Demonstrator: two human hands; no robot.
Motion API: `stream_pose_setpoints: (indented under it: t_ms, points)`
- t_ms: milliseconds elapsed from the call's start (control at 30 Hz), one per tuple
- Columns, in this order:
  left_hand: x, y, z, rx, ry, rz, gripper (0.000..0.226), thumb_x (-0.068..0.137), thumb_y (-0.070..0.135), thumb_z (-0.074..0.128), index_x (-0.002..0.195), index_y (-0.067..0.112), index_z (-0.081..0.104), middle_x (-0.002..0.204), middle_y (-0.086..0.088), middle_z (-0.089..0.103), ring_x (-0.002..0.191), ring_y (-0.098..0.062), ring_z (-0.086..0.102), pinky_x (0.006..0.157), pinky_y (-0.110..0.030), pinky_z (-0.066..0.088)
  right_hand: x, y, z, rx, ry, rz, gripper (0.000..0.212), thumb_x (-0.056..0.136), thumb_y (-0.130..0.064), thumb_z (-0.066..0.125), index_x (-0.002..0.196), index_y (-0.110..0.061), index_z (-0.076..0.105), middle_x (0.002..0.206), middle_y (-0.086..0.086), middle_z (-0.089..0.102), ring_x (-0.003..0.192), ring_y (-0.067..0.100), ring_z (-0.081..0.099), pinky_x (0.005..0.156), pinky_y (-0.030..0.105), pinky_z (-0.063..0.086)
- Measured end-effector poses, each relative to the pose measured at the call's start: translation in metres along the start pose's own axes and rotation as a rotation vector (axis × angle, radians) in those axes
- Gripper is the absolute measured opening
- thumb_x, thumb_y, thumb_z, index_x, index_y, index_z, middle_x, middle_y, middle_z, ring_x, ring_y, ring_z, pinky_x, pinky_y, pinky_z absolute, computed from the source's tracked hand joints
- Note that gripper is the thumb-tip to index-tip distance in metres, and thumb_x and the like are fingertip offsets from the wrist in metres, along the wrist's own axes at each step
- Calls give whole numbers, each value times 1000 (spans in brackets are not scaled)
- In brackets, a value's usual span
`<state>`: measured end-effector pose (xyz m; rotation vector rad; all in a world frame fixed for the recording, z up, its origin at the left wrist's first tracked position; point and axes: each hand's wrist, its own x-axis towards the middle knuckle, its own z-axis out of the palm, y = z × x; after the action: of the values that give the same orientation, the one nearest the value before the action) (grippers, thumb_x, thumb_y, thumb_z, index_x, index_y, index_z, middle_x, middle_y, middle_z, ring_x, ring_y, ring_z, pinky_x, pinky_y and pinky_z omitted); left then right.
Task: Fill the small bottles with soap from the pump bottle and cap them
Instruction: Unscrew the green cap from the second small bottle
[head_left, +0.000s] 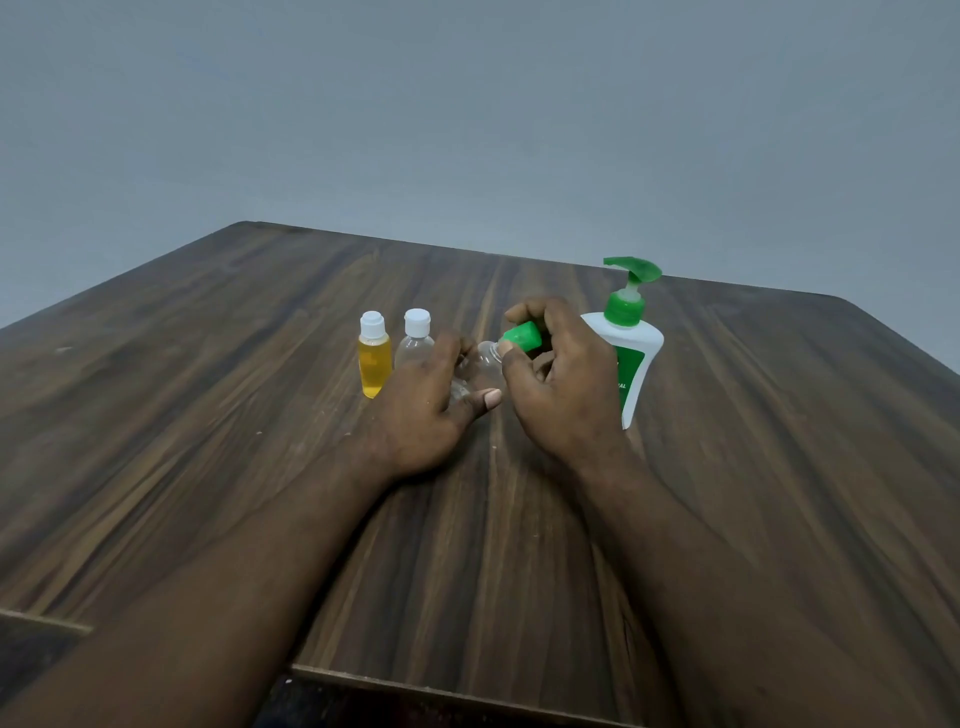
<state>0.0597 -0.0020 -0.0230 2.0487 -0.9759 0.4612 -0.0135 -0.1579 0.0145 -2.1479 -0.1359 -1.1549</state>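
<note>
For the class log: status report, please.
Left hand holds clear bottle, tilted. Right hand pinches its green cap. Pump bottle just behind right hand.

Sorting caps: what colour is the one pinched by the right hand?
The cap is green; head view.

PLACE: plain indoor room, home or office cannot be told | SURFACE: you work at a dark wood-grain table (208, 415) with rounded far corners | BACKDROP: flat grey-blue wall (467, 104) directly behind it | CLUES: white soap pump bottle (636, 358) with green head, small yellow-filled bottle (374, 364) with white cap, both upright on the tabletop
</note>
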Motion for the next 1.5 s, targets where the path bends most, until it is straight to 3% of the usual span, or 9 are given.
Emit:
stream_pose_setpoints:
  t_ms: [100,300,500,633,700,800,933,1133,1500]
  points:
    - [0,1,-1,-19,18,5,53,89,58,58,116,13,57,103,-1,64,92,-17,59,77,-43,51,1,-3,0,21,94,-30,19,87,-14,73,105,-12,69,90,-13,65,64,-4,51,64,18,41]
    - [-4,9,-9,-142,99,-53,33,96,49,57,112,21,49,95,10,63,84,-7,61,71,-30,43,3,-5,-6,75,292,18,17,89,-20,77,95,-14,63,88,-4,70,73,12,65,67,31,55]
    - [-10,14,-25,-171,332,-27,39,99,55,50,113,19,51,96,-5,71,85,-22,68,73,-43,52,-2,-1,6,55,-37,-40,23,92,-10,73,113,-19,75,101,-8,74,91,6,67,79,27,56]
    - [-12,16,-26,-134,380,-42,45,97,55,49,112,14,52,95,-5,69,83,-21,67,71,-40,51,-10,6,18,-100,-310,91,3,87,-24,79,89,-24,77,84,-10,75,77,9,66,75,35,56]
    - [-12,15,-25,-124,377,-46,48,97,56,49,113,11,53,92,-4,69,81,-21,67,69,-39,51,-13,12,24,-158,-387,191,13,85,-31,82,81,-23,73,79,-10,74,74,8,66,74,35,56]
    - [-11,13,-22,-118,349,-48,38,97,57,50,111,21,49,89,1,68,78,-16,67,68,-34,50,-13,16,26,-214,-398,256,19,84,-36,84,79,-24,70,81,-10,74,77,8,66,74,33,55]
    - [-11,12,-19,-64,305,-47,34,95,57,52,110,27,46,81,11,59,74,-1,59,63,-8,34,-10,17,30,-285,-361,240,15,88,-34,79,84,-23,70,82,-4,73,81,17,66,69,33,49]
    - [-11,11,-19,-47,283,-59,48,94,59,52,116,17,52,84,10,62,76,2,59,62,-6,34,-9,17,34,-319,-405,183,24,87,-35,78,105,-21,71,96,0,75,94,22,68,79,38,55]
    - [-10,11,-18,-40,262,-74,50,93,62,51,116,19,51,88,8,67,77,0,61,64,-7,37,-11,16,33,-326,-374,140,23,87,-23,74,104,-21,59,97,3,71,91,27,64,74,40,52]
